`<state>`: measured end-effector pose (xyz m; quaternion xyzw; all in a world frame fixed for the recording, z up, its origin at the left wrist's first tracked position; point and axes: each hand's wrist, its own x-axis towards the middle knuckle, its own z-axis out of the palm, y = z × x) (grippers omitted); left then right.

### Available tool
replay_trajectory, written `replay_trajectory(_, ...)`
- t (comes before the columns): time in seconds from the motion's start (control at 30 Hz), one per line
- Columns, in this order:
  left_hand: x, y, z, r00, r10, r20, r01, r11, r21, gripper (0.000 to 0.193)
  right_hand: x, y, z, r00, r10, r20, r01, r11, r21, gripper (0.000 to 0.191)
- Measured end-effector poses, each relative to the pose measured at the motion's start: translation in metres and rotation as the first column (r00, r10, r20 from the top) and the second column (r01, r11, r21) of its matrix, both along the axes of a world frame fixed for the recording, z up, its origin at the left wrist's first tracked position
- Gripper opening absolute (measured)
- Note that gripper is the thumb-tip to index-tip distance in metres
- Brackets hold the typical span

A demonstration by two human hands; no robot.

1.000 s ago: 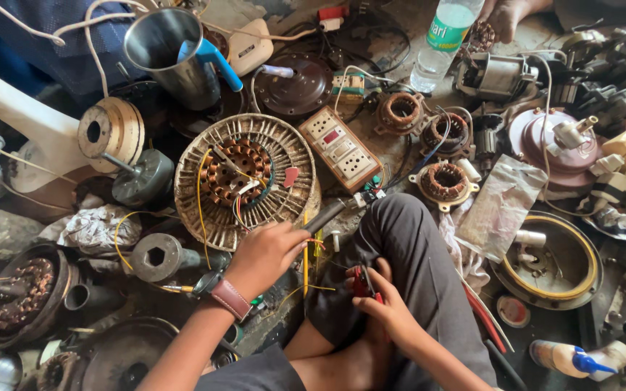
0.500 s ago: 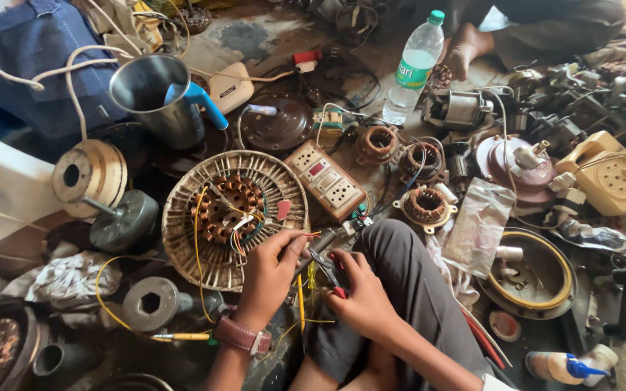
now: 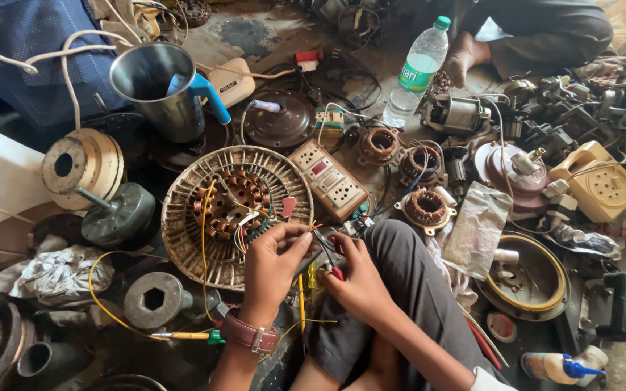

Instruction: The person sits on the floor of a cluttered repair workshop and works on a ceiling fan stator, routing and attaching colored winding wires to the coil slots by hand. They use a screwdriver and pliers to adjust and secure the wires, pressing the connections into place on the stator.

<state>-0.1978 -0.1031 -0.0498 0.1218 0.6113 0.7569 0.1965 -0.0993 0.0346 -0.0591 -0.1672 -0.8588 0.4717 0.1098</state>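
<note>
A person sits on a cluttered workshop floor, seen from above, both bare hands meeting just in front of the raised knee. The left hand (image 3: 273, 264), with a brown strap watch on its wrist, has its fingertips pressed together, pinching thin coloured wires (image 3: 244, 235) that run out of the round, ribbed metal fan motor housing with copper coils at its centre (image 3: 222, 213). The right hand (image 3: 360, 282) is curled around a small red-handled tool (image 3: 333, 257) — pliers or cutters, too hidden to tell — whose tip points at those same wire ends. The housing lies flat on the floor, just left of the hands and touching the left fingertips' wires.

Judging from this, the work looks to be in its middle: the motor is open and its windings bare, the leads are pulled free and being handled, but nothing is closed up, and a long yellow wire (image 3: 201, 239) trails loose across the housing.

Around it lie a cream rectangular socket board with a red switch (image 3: 327, 179), a steel jug with a blue handle (image 3: 155, 85), a clear plastic water bottle with a green cap (image 3: 418, 69), several smaller copper-wound stators (image 3: 427, 206) — and another person's crossed legs (image 3: 537, 32) at the top edge.
</note>
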Motion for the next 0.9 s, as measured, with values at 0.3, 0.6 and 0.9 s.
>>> replay_trajectory(0.3,0.006,-0.003,0.008,0.997,0.007,-0.082,-0.012,0.997,-0.070,0.014,0.002,0.001,0.005,1.000,-0.011,-0.001,0.011,1.000,0.011,0.066)
replay_trajectory(0.6,0.010,-0.002,0.017,0.950,0.030,-0.309,-0.091,0.978,-0.187,0.013,0.004,0.000,0.008,0.999,-0.018,-0.044,0.021,0.998,0.061,0.065)
replay_trajectory(0.9,0.016,-0.003,0.023,0.857,0.076,-0.511,-0.281,0.898,-0.338,0.012,0.006,0.002,0.010,0.997,-0.044,-0.061,0.060,0.954,0.295,0.064)
